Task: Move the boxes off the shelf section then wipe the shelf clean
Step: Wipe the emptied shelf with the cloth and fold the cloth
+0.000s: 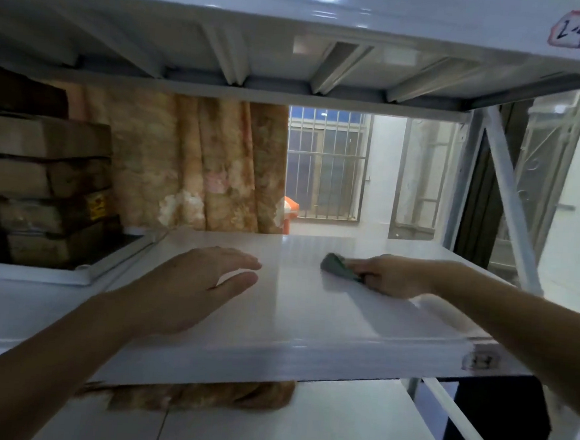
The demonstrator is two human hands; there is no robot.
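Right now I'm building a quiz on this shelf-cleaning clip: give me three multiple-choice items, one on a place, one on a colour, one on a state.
1. Where are the stacked brown cardboard boxes?
A on the neighbouring section to the left
B under the right hand
C on the floor

2. What colour is the crumpled cloth?
A red
B dark green
C white

3. How is the left hand?
A gripping a box
B fist
C open, fingers straight

Answers: 1 A, they stand left of the glossy white shelf board. 2 B, the right hand holds it. 3 C, it holds nothing.

Cloth (338, 265) on shelf (309, 310) (boxes (40, 188) stacked left)
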